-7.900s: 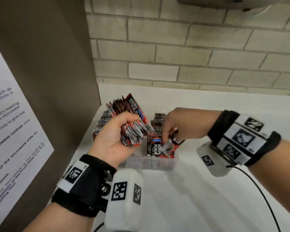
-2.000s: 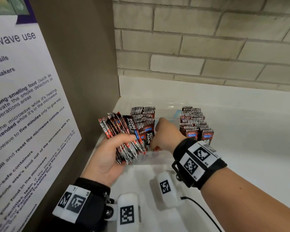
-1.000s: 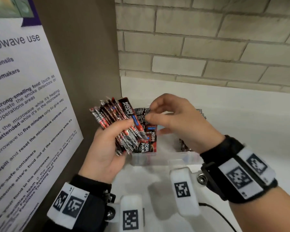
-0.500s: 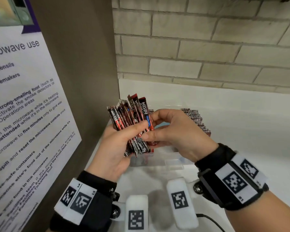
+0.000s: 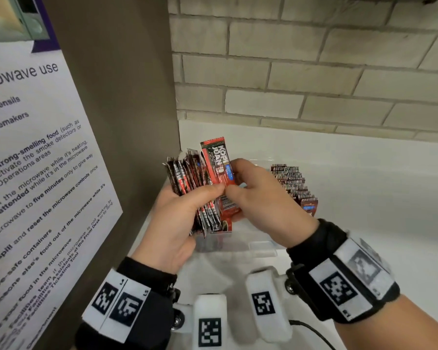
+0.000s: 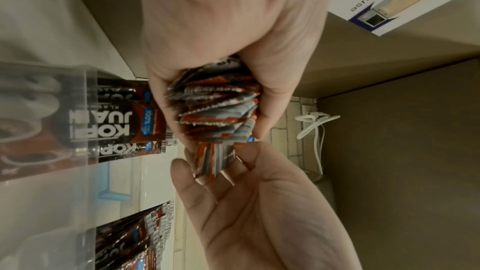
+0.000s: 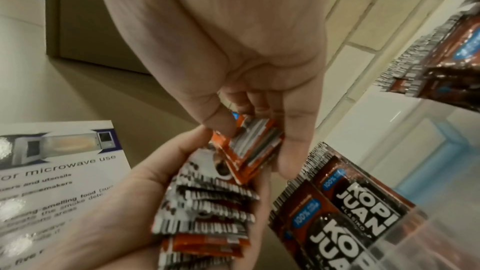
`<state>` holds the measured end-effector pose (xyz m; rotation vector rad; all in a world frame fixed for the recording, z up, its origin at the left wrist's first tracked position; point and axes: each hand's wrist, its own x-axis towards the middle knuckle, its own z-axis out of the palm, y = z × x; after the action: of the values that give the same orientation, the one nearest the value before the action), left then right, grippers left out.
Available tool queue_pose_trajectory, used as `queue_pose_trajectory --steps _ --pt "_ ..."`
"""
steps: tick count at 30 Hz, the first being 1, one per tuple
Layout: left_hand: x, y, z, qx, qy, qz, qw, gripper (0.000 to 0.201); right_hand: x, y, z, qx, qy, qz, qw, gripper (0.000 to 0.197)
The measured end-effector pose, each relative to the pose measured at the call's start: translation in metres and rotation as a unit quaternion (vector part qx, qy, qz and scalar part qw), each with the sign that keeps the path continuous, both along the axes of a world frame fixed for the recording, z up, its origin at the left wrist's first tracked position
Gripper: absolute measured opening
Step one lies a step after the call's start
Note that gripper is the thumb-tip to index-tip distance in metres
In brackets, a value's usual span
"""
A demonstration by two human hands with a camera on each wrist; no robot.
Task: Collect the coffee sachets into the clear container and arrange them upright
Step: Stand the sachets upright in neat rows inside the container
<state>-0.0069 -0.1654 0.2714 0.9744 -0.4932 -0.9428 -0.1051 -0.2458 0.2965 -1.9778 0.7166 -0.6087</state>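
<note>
Left hand clamped around fanned bundle of red-and-black foil coffee sachets; right hand pinching front sachets above clear plastic container; upright rows inside partly hidden.

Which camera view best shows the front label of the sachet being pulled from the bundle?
The head view: the sachet faces the camera, label readable. Both wrist views show only its lower edge between fingers.
</note>
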Motion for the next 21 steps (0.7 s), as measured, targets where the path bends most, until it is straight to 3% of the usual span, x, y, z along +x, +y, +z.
queue_pose_trajectory --steps 3,5,8,10,13,16,19,21 --pt "0.001 -0.001 0.0 -0.01 0.014 0.049 0.999 0.03 -0.003 -0.002 -0.001 -0.004 -0.033 -0.033 0.999 0.022" --pt "0.003 -0.001 -0.001 -0.02 0.025 0.073 0.997 0.019 -0.006 -0.003 -0.003 -0.08 -0.049 -0.082 0.992 0.019" --pt "-0.002 -0.003 0.0 -0.02 0.017 0.053 0.998 0.028 -0.006 0.003 -0.003 -0.224 -0.026 -0.088 0.97 0.018" --pt "-0.005 -0.004 0.001 -0.021 0.014 0.046 0.999 0.027 -0.005 0.008 -0.004 -0.253 -0.013 -0.054 0.966 0.022" --pt "-0.003 -0.004 0.001 -0.028 0.016 0.035 0.999 0.021 -0.008 0.003 -0.002 -0.195 -0.006 -0.003 0.981 0.033" --pt "0.001 -0.004 0.001 -0.018 0.022 0.023 0.999 0.03 -0.016 -0.003 0.004 -0.12 0.02 0.047 0.992 0.04" --pt "0.004 -0.004 0.003 -0.019 0.045 0.014 0.999 0.035 -0.019 -0.005 0.008 -0.003 -0.015 0.077 0.997 0.04" --pt "0.006 -0.003 0.003 -0.011 0.057 -0.003 0.998 0.035 -0.018 -0.007 0.006 0.012 -0.032 0.083 0.996 0.04"
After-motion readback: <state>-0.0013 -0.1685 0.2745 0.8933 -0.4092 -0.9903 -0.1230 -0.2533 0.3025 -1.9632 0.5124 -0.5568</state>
